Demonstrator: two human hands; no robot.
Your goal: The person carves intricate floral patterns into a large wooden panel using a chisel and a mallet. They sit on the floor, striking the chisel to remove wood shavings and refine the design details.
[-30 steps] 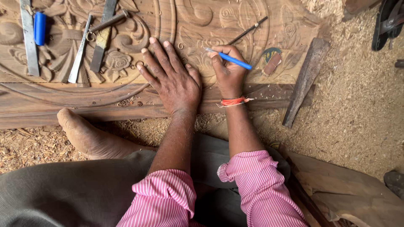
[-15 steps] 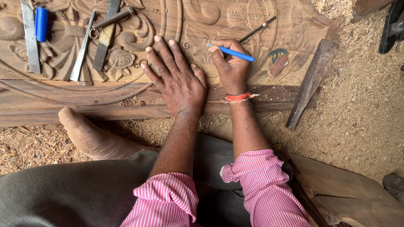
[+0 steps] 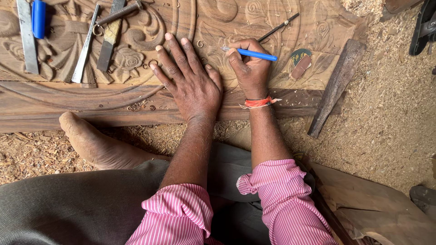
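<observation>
Vs a sec ago, our right hand w/ the blue pen barely shifts on the carved panel, fingers pinched round it; we're prob. mid-marking. Left hand stays flat, fingers spread, on the panel left of the pen. Panel's top-left: approx 4 metal tools. Right of the pen: 1 wood block.

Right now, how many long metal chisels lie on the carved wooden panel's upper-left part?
3: a flat grey metal chisel far left, a slim silver chisel beside it, a dark broad chisel rightmost. Others may lie off-frame.
</observation>
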